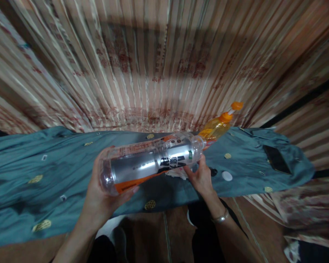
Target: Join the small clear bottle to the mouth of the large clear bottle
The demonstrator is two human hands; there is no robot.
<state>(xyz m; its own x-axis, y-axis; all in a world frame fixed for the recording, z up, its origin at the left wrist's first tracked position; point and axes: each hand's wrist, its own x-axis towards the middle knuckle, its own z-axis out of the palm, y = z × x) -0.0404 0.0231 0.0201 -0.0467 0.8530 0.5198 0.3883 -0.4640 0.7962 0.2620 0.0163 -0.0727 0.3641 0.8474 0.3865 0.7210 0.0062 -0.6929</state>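
Observation:
A large clear bottle (pixel 142 160) with a silver, orange and black label is held nearly level above the cloth-covered table, its neck toward the right. My left hand (pixel 104 190) is wrapped round its base end. Near the neck, my right hand (pixel 200 177) grips the underside with thumb and fingers; a bracelet is on that wrist. Just beyond the neck stands a yellow bottle (pixel 215 128) with an orange pump top, tilted in the view. The large bottle partly covers its lower end, so I cannot tell whether the two touch.
On the teal cloth (pixel 71 171) lie a black phone (pixel 276 159) at the right, a white round disc (pixel 227 176), a small black item (pixel 214 172) and a crumpled white tissue (pixel 177 174). A striped curtain (pixel 153 73) hangs behind the table.

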